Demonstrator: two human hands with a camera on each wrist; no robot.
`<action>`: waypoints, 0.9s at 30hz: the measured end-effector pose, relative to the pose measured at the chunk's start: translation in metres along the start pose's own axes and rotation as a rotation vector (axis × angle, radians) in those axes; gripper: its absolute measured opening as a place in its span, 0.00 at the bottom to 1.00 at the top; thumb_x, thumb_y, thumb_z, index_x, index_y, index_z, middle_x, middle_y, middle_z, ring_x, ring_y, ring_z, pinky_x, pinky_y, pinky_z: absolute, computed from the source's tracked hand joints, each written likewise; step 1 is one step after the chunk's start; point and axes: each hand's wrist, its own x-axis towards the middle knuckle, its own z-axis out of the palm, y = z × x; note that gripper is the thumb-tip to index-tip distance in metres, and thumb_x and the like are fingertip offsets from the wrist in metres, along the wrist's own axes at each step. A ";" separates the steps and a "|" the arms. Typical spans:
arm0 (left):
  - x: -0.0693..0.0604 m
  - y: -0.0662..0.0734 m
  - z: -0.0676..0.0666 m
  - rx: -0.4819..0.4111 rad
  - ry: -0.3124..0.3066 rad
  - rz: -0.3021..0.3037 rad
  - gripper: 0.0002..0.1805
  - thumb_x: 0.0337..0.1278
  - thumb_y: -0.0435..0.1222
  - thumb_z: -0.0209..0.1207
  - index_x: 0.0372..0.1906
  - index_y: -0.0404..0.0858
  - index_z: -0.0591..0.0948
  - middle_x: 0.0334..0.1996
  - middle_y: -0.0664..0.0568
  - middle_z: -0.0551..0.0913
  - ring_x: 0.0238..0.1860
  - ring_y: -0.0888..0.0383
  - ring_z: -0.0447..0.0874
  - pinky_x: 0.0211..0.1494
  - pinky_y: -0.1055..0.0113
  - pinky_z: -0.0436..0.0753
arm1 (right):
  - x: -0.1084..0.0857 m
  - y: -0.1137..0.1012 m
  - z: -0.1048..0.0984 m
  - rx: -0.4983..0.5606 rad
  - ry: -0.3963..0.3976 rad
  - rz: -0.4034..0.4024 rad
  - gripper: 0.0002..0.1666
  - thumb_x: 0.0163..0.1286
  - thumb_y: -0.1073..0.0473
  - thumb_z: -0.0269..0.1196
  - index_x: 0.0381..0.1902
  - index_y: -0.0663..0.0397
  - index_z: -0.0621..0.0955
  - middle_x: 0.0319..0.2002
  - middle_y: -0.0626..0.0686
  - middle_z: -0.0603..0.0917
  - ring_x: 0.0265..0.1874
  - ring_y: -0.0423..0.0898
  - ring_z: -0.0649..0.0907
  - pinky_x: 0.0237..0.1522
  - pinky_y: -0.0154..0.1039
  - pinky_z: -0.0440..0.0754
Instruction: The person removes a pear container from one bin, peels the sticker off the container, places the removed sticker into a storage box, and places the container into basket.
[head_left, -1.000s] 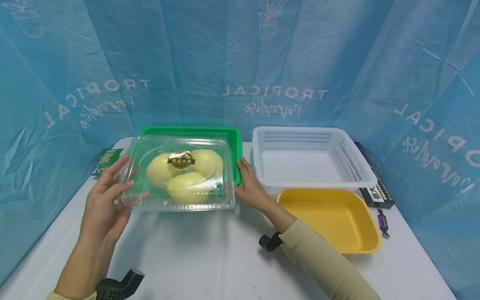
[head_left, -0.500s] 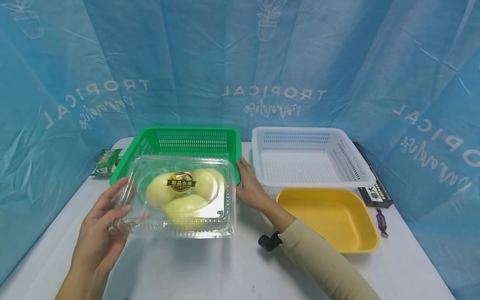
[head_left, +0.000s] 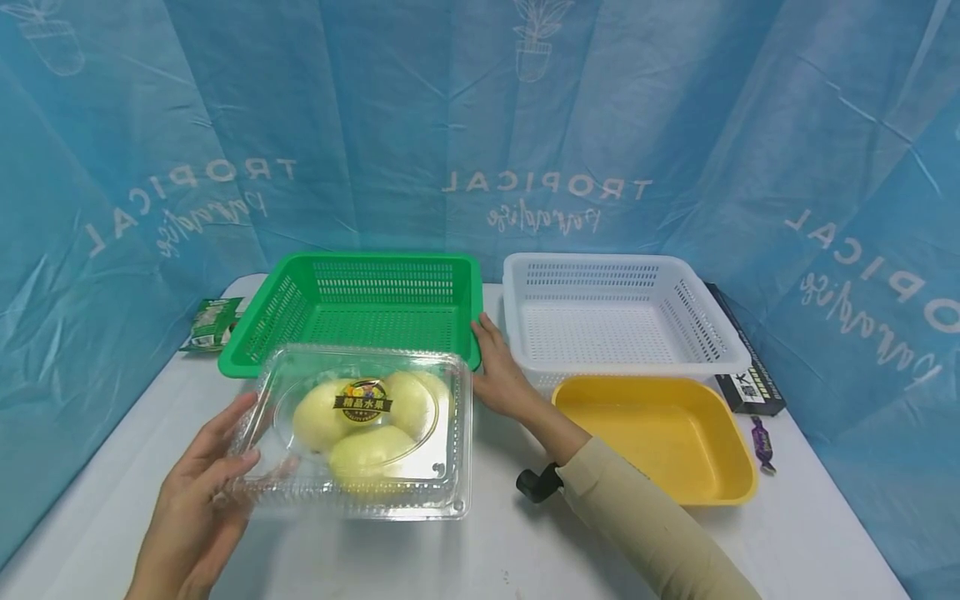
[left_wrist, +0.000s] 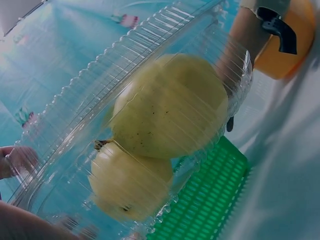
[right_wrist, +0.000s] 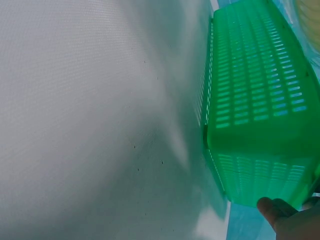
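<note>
My left hand (head_left: 198, 492) grips the left end of a clear plastic fruit box (head_left: 362, 401), thumb on top and fingers showing through the plastic. Inside are several pale yellow-green fruits (head_left: 375, 454); the left wrist view shows specks and a stem on the fruits (left_wrist: 170, 107). Held above the table, the lidded box overlaps the front rim of a green slotted basket (head_left: 375, 325). At that basket's right side, my right hand (head_left: 504, 379) touches the wall with fairly straight fingers. In the right wrist view, fingertips (right_wrist: 270, 207) lie at the basket's end.
Right of the green basket stands a white basket (head_left: 626, 367), with a yellow basin (head_left: 660, 442) in front. A black box (head_left: 753, 392) and a purple-wrapped candy (head_left: 762, 444) lie at the right edge. A green packet (head_left: 212, 323) lies at far left.
My left hand has drawn the fruit box toward me, from over the green basket to its front, uncovering the basket's inside. My right hand has stayed at the basket's right side.
</note>
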 end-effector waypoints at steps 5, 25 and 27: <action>-0.006 -0.007 -0.007 0.029 0.000 -0.021 0.33 0.68 0.22 0.37 0.74 0.49 0.54 0.74 0.60 0.40 0.62 0.73 0.69 0.53 0.57 0.83 | 0.000 0.000 0.000 -0.027 0.005 -0.015 0.48 0.67 0.46 0.59 0.73 0.63 0.50 0.76 0.59 0.43 0.75 0.56 0.50 0.72 0.53 0.58; -0.018 -0.039 -0.016 0.024 0.024 -0.001 0.32 0.67 0.21 0.38 0.72 0.47 0.59 0.68 0.67 0.62 0.61 0.75 0.70 0.51 0.61 0.84 | -0.002 -0.001 0.000 0.010 -0.016 0.020 0.53 0.65 0.38 0.59 0.75 0.55 0.47 0.76 0.55 0.41 0.75 0.55 0.50 0.71 0.57 0.57; -0.018 -0.042 -0.016 0.036 0.031 0.002 0.32 0.67 0.21 0.38 0.73 0.46 0.58 0.67 0.67 0.63 0.62 0.75 0.69 0.50 0.61 0.84 | -0.002 -0.002 0.000 0.016 -0.019 0.025 0.53 0.65 0.38 0.59 0.75 0.55 0.47 0.77 0.54 0.41 0.75 0.55 0.50 0.72 0.57 0.57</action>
